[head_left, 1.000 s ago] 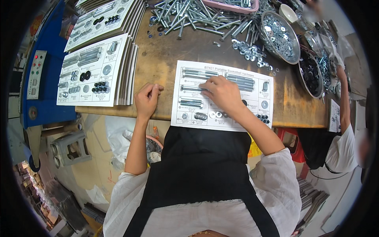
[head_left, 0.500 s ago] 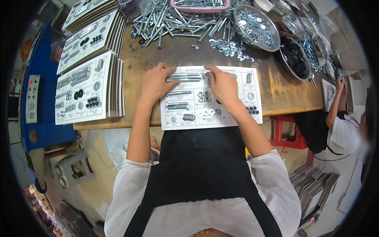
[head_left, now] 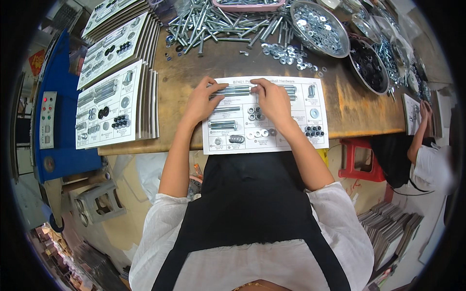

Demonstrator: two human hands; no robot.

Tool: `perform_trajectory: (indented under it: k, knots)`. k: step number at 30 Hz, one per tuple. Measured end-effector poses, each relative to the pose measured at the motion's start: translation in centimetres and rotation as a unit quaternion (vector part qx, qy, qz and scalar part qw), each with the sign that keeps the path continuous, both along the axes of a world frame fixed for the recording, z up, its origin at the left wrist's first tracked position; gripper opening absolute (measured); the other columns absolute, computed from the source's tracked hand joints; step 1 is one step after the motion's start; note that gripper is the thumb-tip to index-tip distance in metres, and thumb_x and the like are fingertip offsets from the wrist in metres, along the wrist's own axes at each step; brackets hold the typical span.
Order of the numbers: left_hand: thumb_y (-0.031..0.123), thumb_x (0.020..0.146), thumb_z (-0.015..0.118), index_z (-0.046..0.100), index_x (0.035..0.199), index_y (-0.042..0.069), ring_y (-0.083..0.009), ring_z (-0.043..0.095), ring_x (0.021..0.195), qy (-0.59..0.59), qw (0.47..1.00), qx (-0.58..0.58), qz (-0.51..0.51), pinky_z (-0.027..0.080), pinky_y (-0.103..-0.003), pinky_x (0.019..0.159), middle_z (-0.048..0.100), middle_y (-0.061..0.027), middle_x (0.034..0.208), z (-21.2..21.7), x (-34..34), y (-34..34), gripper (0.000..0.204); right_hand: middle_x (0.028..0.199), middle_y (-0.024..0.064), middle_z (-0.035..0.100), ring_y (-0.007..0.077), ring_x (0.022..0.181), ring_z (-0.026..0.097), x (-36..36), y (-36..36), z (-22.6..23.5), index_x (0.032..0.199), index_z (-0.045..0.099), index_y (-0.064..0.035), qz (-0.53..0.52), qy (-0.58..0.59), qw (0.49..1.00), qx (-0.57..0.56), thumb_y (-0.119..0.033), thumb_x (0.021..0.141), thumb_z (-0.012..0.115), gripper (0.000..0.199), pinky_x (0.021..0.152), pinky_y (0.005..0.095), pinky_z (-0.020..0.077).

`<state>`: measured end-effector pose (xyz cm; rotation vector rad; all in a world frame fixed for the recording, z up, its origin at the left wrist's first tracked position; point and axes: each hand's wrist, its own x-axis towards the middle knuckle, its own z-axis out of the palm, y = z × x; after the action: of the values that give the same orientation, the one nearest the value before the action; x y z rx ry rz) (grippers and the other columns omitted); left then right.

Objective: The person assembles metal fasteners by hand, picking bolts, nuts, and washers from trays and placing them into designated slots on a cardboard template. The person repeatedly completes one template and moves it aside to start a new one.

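Note:
A white printed card (head_left: 286, 141) lies at the table's front edge with hardware set in its boxes. Along its upper part is a row of long silver bolts (head_left: 238, 91). My left hand (head_left: 200, 103) bends its thumb and forefinger around their left end. At the other end, my right hand (head_left: 274, 103) is curled, its thumb and fingertips against the bolts. More bolts (head_left: 291, 92) show partly behind the right hand. Lower down are shorter bolts (head_left: 222, 125), flat washers (head_left: 257, 133), ring-shaped nuts (head_left: 255, 113) and small black pieces (head_left: 314, 131).
Stacks of similar filled cards (head_left: 109, 106) stand at the left. Beyond my card lie a heap of loose bolts (head_left: 213, 24), scattered washers (head_left: 286, 53), a metal bowl of washers (head_left: 320, 29) and a bowl of black parts (head_left: 369, 68). At the right, another person's hand (head_left: 425, 112) touches a card.
My left thumb and forefinger have moved right, farther over the bolts' left end. The right hand stays at their other end. The whole view has shifted slightly.

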<state>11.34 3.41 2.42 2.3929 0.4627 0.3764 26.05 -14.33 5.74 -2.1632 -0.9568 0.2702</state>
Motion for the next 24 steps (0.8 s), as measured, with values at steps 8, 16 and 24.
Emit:
perform_trajectory:
  k: [8, 16, 24]
  knots:
    - [0.015, 0.088, 0.066, 0.065, 0.109, 0.005, -0.0305, 0.061, 0.089, -0.059, 0.994, -0.041, 0.087, 0.048, -0.037, 0.073, 0.058, -0.0148, 0.103, 0.9, -2.0, 0.5, 0.024, 0.103, 0.0113, 0.071, 0.0327, 0.092, 0.067, 4.9, -4.3, 1.4, 0.115, 0.066, -0.0099, -0.058, -0.013, 0.992, 0.107, -0.011, 0.094, 0.05, 0.026, 0.081, 0.0405, 0.0517]
    - [0.017, 0.097, 0.05, 0.056, 0.119, -0.001, -0.0396, 0.062, 0.093, 0.163, 0.958, -0.115, 0.206, 0.048, -0.045, 0.08, 0.064, -0.025, 0.097, 2.4, -12.1, -7.3, 0.029, 0.119, 0.0221, 0.063, 0.033, 0.107, 0.061, 7.9, -17.0, -1.6, 0.126, 0.056, -0.0004, -0.162, -0.036, 0.986, -0.029, -0.014, 0.096, 0.047, 0.034, 0.094, 0.0376, 0.0462]
    - [0.003, 0.094, 0.044, 0.047, 0.135, -0.004, -0.0271, 0.058, 0.111, 0.009, 0.938, -0.284, 0.2, 0.045, -0.034, 0.093, 0.057, -0.0201, 0.127, 0.8, -12.4, -9.5, 0.041, 0.102, 0.0191, 0.069, 0.0286, 0.098, 0.066, 14.7, -17.4, -5.6, 0.116, 0.064, 0.0031, -0.161, 0.172, 0.971, -0.041, -0.022, 0.096, 0.051, 0.034, 0.086, 0.0346, 0.0483]
